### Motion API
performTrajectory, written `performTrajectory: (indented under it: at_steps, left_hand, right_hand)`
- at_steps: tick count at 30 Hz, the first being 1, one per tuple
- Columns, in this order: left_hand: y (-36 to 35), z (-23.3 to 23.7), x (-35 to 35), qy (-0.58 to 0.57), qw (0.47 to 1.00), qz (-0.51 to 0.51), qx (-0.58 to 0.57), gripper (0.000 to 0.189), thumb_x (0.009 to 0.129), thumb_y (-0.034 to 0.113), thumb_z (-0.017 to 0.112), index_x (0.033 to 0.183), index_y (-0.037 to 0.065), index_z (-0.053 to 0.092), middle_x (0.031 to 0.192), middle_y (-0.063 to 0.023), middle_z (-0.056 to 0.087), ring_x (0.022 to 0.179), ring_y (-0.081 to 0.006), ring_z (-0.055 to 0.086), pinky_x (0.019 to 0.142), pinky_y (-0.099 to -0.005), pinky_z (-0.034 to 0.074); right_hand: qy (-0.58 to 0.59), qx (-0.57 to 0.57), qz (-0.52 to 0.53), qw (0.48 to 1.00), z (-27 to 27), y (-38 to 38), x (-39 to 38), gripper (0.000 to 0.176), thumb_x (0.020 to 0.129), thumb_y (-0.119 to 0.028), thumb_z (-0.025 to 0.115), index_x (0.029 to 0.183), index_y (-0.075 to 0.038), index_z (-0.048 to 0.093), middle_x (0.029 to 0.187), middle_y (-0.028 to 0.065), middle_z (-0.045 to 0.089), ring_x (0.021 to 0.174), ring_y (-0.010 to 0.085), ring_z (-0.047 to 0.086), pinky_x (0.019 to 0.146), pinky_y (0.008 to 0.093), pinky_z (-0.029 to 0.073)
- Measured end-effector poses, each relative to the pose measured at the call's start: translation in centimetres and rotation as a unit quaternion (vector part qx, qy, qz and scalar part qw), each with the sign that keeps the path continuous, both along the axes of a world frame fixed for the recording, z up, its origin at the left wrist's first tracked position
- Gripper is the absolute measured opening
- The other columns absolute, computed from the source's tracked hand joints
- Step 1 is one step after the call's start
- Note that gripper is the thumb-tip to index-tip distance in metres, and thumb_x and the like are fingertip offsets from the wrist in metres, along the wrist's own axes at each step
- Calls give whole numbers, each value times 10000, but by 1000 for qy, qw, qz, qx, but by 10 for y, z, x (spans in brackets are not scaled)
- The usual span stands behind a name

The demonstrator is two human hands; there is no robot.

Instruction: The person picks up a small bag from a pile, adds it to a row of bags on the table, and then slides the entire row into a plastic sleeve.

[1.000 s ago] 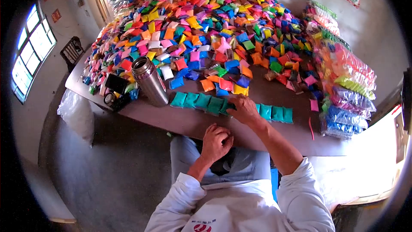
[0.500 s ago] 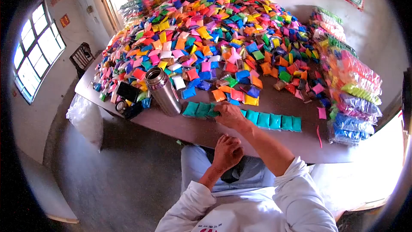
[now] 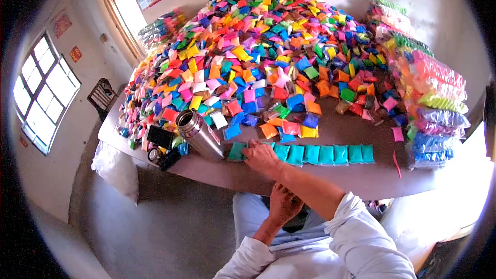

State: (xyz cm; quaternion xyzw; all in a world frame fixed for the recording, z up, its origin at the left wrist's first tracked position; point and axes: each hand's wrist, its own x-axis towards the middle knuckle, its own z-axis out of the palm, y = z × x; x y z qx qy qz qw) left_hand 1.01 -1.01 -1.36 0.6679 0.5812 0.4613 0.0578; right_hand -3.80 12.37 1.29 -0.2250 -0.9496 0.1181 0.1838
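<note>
A row of joined teal packets point(image 3: 311, 154) lies along the near side of the table. My right hand point(image 3: 262, 158) is over the row's left part, fingers bent down onto the packets; whether they pinch one is hidden. Below the table edge, my left hand point(image 3: 284, 204) is curled near my lap, partly under my right forearm, and what it holds, if anything, is hidden. An open steel flask point(image 3: 202, 137) stands just left of the row. Behind the row rises a large heap of small coloured packets point(image 3: 279, 36).
Bagged packets point(image 3: 436, 108) are stacked at the table's right end, near a red strip point(image 3: 397, 164). A black item point(image 3: 160, 137) and a round lid point(image 3: 154, 155) sit left of the flask. A white plastic bag point(image 3: 116, 170) hangs at the left edge.
The view has shifted, so the scene sits lower. My right hand has moved left along the row, uncovering more teal packets. My left hand is now closer beneath my right forearm.
</note>
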Motion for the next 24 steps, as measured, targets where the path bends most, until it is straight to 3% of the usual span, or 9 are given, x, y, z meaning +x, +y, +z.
performTrajectory:
  at_steps: [8, 11, 13, 15, 17, 19, 23, 24]
  left_hand:
    - [-1, 20, 7, 37, 998, 24, -43, 345, 733, 238, 704, 1046, 103, 655, 1117, -120, 619, 1047, -379, 543, 890, -491, 423]
    - [1, 10, 8, 53, 997, 37, -54, 348, 727, 245, 706, 1038, 99, 652, 1130, -127, 607, 1049, -385, 539, 888, -505, 418]
    - [2, 4, 8, 75, 994, 43, -67, 336, 722, 236, 709, 1022, 95, 651, 1124, -130, 603, 1050, -384, 539, 884, -510, 418]
    - [3, 0, 9, 84, 995, 48, 22, 262, 713, 196, 701, 945, 93, 636, 1051, -96, 602, 1011, -361, 552, 871, -494, 430]
    - [3, -2, 10, 85, 995, 51, 24, 229, 710, 178, 695, 908, 94, 617, 1001, -80, 594, 971, -346, 559, 863, -481, 438]
    - [6, -1, 9, 86, 994, 55, 33, 199, 707, 160, 689, 872, 95, 598, 952, -65, 586, 931, -331, 565, 855, -468, 445]
    - [4, -6, 12, 93, 994, 56, 21, 175, 699, 157, 685, 815, 89, 573, 919, -46, 577, 852, -310, 569, 853, -450, 454]
    - [6, -7, 9, 95, 994, 54, 29, 175, 695, 159, 687, 801, 85, 570, 918, -46, 578, 841, -309, 571, 855, -450, 454]
  right_hand:
    - [32, 10, -2, 999, -17, -8, 0, 131, 776, -176, 586, 852, -74, 619, 951, 159, 550, 904, 344, 601, 736, 448, 508]
    - [100, 95, -26, 990, -21, -10, -1, 153, 819, -170, 512, 848, -72, 626, 996, 176, 575, 942, 314, 593, 691, 413, 499]
    - [45, 13, -5, 999, -4, -11, 2, 128, 797, -164, 543, 818, -59, 613, 888, 166, 574, 832, 329, 616, 669, 429, 510]
    - [-4, -37, -1, 999, 19, -4, 3, 111, 790, -150, 545, 806, -60, 609, 845, 164, 588, 804, 323, 622, 658, 431, 509]
    - [-55, -85, 5, 995, 24, 14, -7, 94, 784, -135, 548, 795, -61, 605, 803, 162, 603, 775, 316, 628, 648, 433, 508]
    - [96, -19, 5, 995, 24, 41, -25, 51, 763, -98, 562, 773, -62, 597, 739, 152, 614, 741, 321, 631, 656, 436, 507]
    - [165, -28, 52, 985, 45, 78, -66, 39, 743, -70, 571, 766, -44, 589, 757, 150, 615, 751, 341, 624, 678, 436, 507]
    - [234, -34, 75, 969, 40, 87, -83, 55, 736, -67, 575, 778, -32, 585, 771, 156, 612, 769, 351, 619, 691, 439, 504]
